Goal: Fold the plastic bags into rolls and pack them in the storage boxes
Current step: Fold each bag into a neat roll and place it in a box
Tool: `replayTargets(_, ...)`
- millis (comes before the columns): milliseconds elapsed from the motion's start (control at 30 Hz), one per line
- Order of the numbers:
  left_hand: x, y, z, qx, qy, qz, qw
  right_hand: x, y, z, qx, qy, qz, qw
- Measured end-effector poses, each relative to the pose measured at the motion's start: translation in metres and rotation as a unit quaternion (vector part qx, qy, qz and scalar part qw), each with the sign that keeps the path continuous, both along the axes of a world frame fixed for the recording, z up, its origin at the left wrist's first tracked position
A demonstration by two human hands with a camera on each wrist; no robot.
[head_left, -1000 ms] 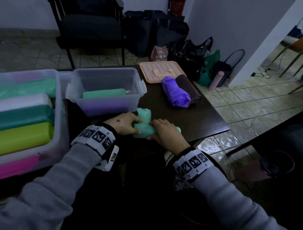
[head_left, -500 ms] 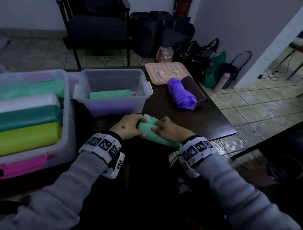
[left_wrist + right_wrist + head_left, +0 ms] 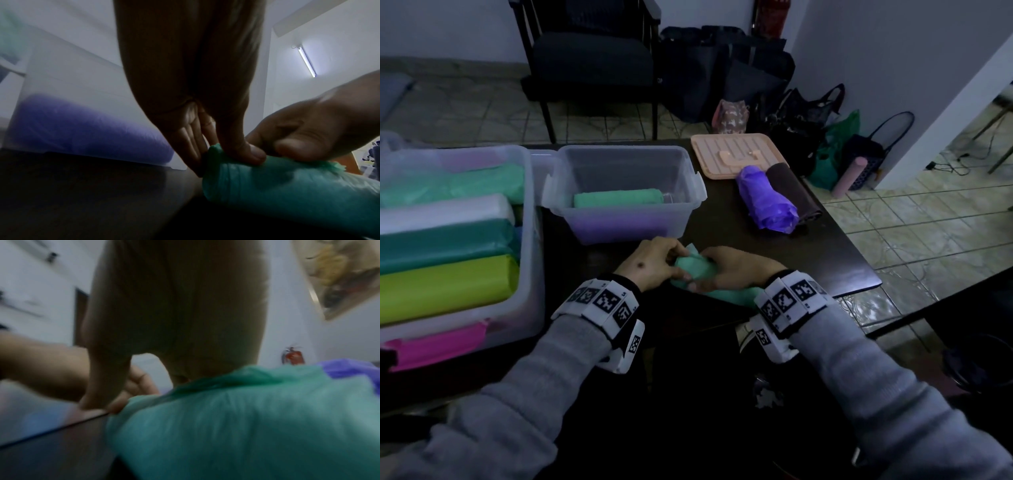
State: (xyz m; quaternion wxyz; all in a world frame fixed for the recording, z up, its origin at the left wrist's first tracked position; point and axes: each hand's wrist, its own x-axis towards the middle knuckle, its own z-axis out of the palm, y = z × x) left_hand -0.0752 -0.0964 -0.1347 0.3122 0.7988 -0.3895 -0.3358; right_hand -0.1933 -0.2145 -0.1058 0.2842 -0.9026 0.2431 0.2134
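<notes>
Green bag roll pinched by both hands; left wrist view shows thumbs on top.

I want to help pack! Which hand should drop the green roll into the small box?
Probably the left hand: it grips the green roll on the side nearest the small box. The right hand holds it farther away.

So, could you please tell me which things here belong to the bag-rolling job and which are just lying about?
Part of the job:
- green bag, gripped by left hand and right hand
- small storage box holding a green roll
- large storage box of rolls
- purple roll, brown roll
- pink lid

Lying about:
- black chair
- bags on the floor
</notes>
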Motion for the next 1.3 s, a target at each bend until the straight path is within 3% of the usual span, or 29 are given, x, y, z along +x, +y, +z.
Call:
replayTargets(133, -0.003, 0.004, -0.007, -0.034, 0.037, 0.035, 0.998, -0.004, 0.012, -0.013, -0.079, -0.039, 0.030, 0.996)
replayTargets(200, -0.003, 0.006, -0.012, -0.089, 0.084, 0.131, 0.984, -0.006, 0.018, -0.021, -0.111, -0.041, 0.055, 0.991)
replayTargets(267, 0.003, 0.009, -0.014, -0.140, 0.147, 0.274, 0.940, -0.007, 0.024, -0.024, -0.144, -0.024, 0.076, 0.986)
replayTargets(333, 0.011, 0.013, -0.011, -0.175, 0.223, 0.392, 0.876, -0.008, 0.028, -0.023, -0.169, -0.016, 0.088, 0.982)
replayTargets(467, 0.037, 0.015, -0.001, -0.263, 0.323, 0.509, 0.754, -0.004, 0.028, -0.013, -0.132, -0.001, 0.086, 0.988)
replayTargets(533, 0.049, 0.015, 0.003, -0.300, 0.342, 0.523, 0.721, 0.000, 0.025, -0.002, -0.090, -0.012, 0.072, 0.993)
replayTargets(700, 0.058, 0.017, 0.000, -0.352, 0.346, 0.522, 0.696, 0.017, 0.015, 0.055, -0.043, -0.072, 0.069, 0.994)
replayTargets(900, 0.036, 0.036, -0.013, -0.390, 0.357, 0.489, 0.693, 0.070, 0.020, 0.106, -0.076, -0.056, 0.113, 0.989)
replayTargets(1133, 0.015, 0.054, -0.010, -0.441, 0.423, 0.430, 0.665, 0.149, 0.044, 0.085, -0.088, 0.042, 0.189, 0.977)
replayTargets(1300, 0.013, 0.056, -0.014, -0.462, 0.425, 0.440, 0.642, 0.173, 0.046, 0.061, -0.112, 0.080, 0.180, 0.974)
